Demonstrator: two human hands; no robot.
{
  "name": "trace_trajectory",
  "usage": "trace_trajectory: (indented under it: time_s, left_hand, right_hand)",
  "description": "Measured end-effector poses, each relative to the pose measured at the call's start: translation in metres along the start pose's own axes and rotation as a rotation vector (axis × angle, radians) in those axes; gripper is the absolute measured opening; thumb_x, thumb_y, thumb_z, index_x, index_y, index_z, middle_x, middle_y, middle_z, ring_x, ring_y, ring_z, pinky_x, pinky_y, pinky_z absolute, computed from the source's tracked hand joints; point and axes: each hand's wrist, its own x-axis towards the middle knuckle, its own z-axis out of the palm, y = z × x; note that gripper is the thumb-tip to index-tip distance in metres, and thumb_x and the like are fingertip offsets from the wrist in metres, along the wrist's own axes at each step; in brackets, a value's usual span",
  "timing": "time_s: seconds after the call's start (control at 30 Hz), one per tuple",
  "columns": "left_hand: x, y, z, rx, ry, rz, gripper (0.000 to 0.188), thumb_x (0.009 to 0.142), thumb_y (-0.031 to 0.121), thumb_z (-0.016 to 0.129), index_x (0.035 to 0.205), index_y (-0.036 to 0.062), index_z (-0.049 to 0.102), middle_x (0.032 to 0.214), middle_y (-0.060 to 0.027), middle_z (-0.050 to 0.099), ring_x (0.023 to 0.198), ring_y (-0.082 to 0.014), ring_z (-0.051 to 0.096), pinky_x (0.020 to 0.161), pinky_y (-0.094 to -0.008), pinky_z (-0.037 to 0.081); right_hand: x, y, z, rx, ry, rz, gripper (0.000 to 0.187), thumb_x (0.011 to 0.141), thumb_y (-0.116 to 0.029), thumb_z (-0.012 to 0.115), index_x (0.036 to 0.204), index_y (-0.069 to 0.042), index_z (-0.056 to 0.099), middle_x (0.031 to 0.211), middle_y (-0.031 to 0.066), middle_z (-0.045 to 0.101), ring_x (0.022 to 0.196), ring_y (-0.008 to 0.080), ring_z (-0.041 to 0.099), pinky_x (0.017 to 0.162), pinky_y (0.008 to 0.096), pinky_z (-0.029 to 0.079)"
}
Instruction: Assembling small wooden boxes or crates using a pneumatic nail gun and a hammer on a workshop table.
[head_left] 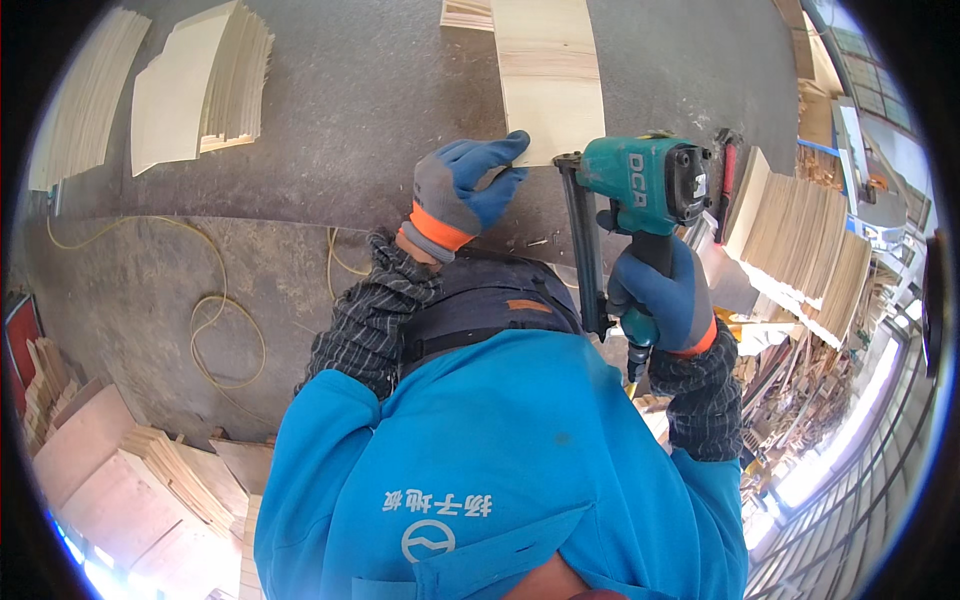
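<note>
My right hand (664,290), in a blue and grey glove with an orange cuff, is wrapped round the handle of a teal and black pneumatic nail gun (612,170). The gun's long dark magazine runs down beside the handle, and its nose is at the near right corner of a pale wooden board (550,95). My left hand (465,190), gloved alike, has its fingertips at the board's near left corner, one over the edge and one just below it. The board lies on a dark worktable (370,110) and runs away from me.
Stacks of thin wooden sheets (205,85) stand at the far left, with another stack (805,245) on the right beside a red-handled tool (728,175). A yellow hose (215,300) coils on the floor to the left. More boards (120,490) lie at the lower left.
</note>
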Motion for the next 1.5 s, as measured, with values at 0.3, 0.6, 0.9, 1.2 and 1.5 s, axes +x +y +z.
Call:
trace_trajectory:
  time_s: [0.3,0.6,0.9,1.2,1.5]
  left_hand:
    - [-0.001,-0.002,-0.002,0.007,0.012,0.008,0.032,0.084,0.013,0.088,0.115,0.0093,0.082,0.106,-0.0127,0.082,0.088,-0.0285,0.08,0.079,-0.0377,0.063]
    - [0.0,-0.003,0.001,0.015,0.036,0.059,0.031,0.085,0.013,0.087,0.115,0.009,0.081,0.104,-0.0125,0.082,0.086,-0.0295,0.079,0.076,-0.0386,0.063]
    - [0.0,0.0,0.001,0.004,0.025,0.031,0.031,0.083,0.013,0.088,0.113,0.0089,0.082,0.108,-0.0119,0.082,0.089,-0.0281,0.08,0.078,-0.0371,0.063]
    - [0.001,-0.005,0.002,0.025,0.032,0.063,0.03,0.084,0.014,0.087,0.113,0.0083,0.082,0.104,-0.0123,0.082,0.085,-0.0278,0.08,0.075,-0.0372,0.063]
    - [0.001,-0.003,0.003,-0.006,0.016,0.023,0.032,0.083,0.012,0.087,0.114,0.0084,0.082,0.105,-0.0124,0.082,0.085,-0.028,0.079,0.075,-0.0371,0.063]
  right_hand:
    - [-0.003,-0.004,-0.001,0.077,0.017,0.016,0.042,0.091,-0.016,0.068,0.13,0.003,0.069,0.086,0.0069,0.068,0.072,0.0122,0.066,0.065,0.0298,0.053]
    - [-0.005,0.004,-0.013,0.198,0.054,0.024,0.053,0.092,-0.012,0.065,0.141,0.007,0.059,0.081,0.0047,0.064,0.065,0.0132,0.06,0.06,0.0299,0.05]
    - [-0.004,0.001,-0.01,0.168,0.068,0.05,0.052,0.092,-0.015,0.064,0.142,0.002,0.062,0.078,0.0047,0.064,0.064,0.0128,0.062,0.061,0.0292,0.051]
    - [-0.01,0.0,-0.013,0.084,0.082,0.029,0.058,0.091,-0.015,0.058,0.141,0.014,0.054,0.075,0.0076,0.064,0.064,0.014,0.061,0.061,0.0285,0.048]
    - [-0.006,0.001,-0.017,0.194,0.036,0.007,0.049,0.091,-0.012,0.064,0.136,0.007,0.062,0.077,0.0077,0.065,0.063,0.0152,0.062,0.06,0.031,0.051]
